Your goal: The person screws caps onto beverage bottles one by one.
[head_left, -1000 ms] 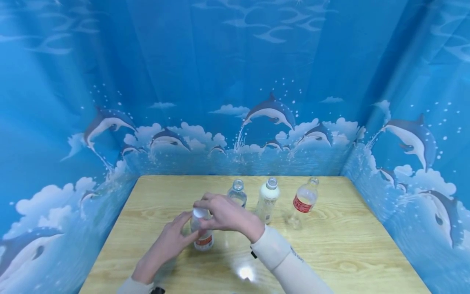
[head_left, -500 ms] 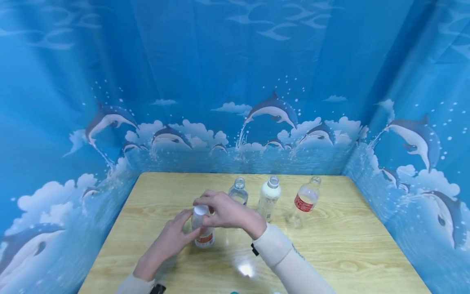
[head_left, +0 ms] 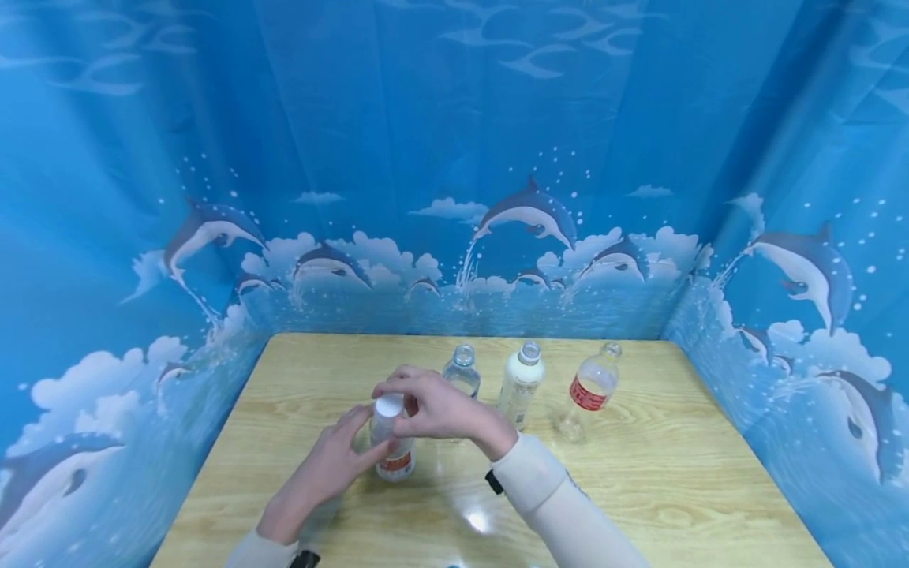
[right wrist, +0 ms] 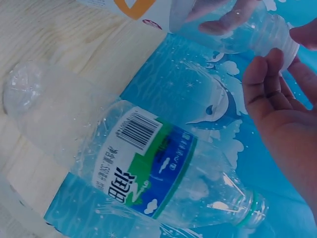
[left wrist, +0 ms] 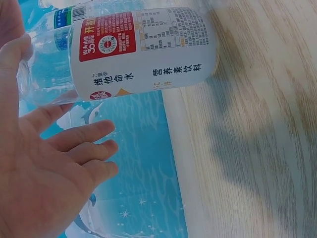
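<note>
A clear bottle with a white and red label (head_left: 395, 464) stands upright on the table at the left of the group in the head view. My left hand (head_left: 319, 473) pinches its upper body between thumb and index finger; the other fingers extend free in the left wrist view, beside the bottle's printed label (left wrist: 143, 54). My right hand (head_left: 447, 406) pinches the white cap (head_left: 388, 405) at the top with thumb and fingertips. In the right wrist view the whitish cap (right wrist: 291, 49) sits on the neck within the right fingers.
Right of my hands stand an uncapped clear bottle (head_left: 463, 372) with a blue-green label (right wrist: 153, 163), a white-topped bottle (head_left: 521, 383) and a red-labelled clear bottle (head_left: 589, 390). Blue dolphin curtains (head_left: 454, 158) surround the wooden table (head_left: 639, 505). A small teal object touches the bottom frame edge.
Both hands stay on the bottle and its cap. My right fingers have shifted slightly at the cap. The head view has moved a little; the standing bottles have not.
</note>
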A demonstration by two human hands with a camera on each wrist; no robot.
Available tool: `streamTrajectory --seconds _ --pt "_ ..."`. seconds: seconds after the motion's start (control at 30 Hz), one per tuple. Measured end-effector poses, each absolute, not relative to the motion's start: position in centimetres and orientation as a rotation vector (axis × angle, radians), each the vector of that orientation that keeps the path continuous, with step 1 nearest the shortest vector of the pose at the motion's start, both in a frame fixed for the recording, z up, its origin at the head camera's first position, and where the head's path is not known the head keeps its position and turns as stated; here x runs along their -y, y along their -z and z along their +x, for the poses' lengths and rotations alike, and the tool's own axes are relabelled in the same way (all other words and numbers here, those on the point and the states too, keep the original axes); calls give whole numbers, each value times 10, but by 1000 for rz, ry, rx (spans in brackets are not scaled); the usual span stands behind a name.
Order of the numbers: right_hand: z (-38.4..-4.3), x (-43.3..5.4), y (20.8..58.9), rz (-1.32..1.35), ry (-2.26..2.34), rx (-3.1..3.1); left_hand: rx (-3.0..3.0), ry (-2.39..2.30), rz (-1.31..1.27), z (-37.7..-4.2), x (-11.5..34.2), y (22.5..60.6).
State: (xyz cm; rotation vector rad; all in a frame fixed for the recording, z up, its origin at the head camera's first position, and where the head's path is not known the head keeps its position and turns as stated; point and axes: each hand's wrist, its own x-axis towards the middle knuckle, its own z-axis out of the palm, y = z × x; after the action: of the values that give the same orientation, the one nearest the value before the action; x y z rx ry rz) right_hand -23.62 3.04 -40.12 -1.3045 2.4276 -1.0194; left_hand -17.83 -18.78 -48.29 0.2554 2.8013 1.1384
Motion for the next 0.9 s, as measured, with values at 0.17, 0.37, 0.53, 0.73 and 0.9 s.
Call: streamTrajectory --seconds 0.17,0.37,0.53,0.73,0.9 --pt "-235 -28 397 -1296 959 -2495 -2812 -1133 257 -177 188 482" --pt "-232 -26 396 -1277 823 -2604 -2819 -1136 259 -177 188 484" --pt "-230 -21 399 -1275 774 -2739 -2823 -1149 263 -176 188 485" --pt "-227 -18 403 -1199 736 -2854 -2825 -1135 235 -174 188 485" --pt "-225 -10 408 -1262 406 -3125 -2819 -1125 189 -173 187 484"
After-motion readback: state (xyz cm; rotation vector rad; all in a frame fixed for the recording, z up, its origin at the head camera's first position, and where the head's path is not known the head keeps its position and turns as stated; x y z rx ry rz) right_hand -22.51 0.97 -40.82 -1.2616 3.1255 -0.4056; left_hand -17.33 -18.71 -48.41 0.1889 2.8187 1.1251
